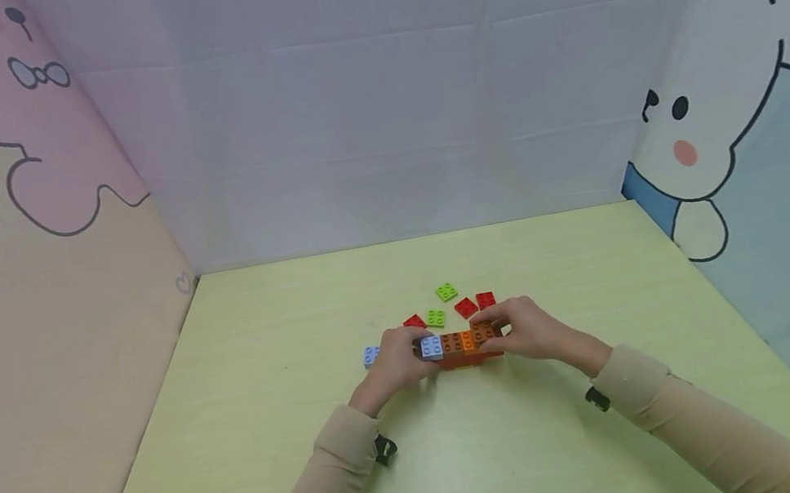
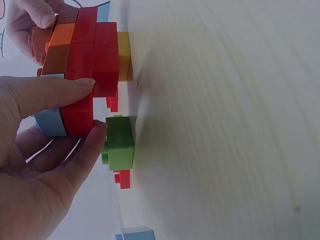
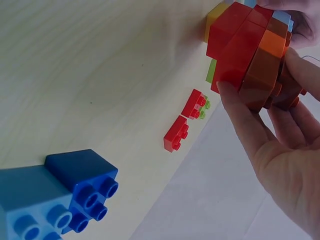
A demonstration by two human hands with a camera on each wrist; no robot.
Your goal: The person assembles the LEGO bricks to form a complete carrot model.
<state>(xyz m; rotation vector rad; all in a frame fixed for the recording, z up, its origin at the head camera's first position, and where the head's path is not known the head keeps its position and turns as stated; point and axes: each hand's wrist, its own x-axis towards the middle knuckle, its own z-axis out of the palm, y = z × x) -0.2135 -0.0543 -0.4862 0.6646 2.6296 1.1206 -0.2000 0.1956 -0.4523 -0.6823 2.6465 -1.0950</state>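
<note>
A stack of toy building bricks [image 1: 462,361] stands on the table between both hands. Its lowest visible part is a yellow brick [image 2: 124,55], with red bricks [image 2: 106,60] above. The top row holds a light blue brick [image 1: 431,347], brown ones and an orange brick [image 2: 62,36]. My left hand [image 1: 401,359] grips the stack's left end, thumb on the near face and fingers around the far side. At the right end my right hand [image 1: 537,329] pinches a brown brick [image 3: 287,91] on the top row, one fingertip against the red brick below.
Behind the stack lie loose green bricks [image 1: 446,291] and several red bricks [image 1: 466,308]. A light blue brick [image 1: 370,356] sits beside my left hand. The right wrist view also shows a dark blue brick [image 3: 82,172] on the table. A pale wall sheet [image 1: 386,116] closes the back.
</note>
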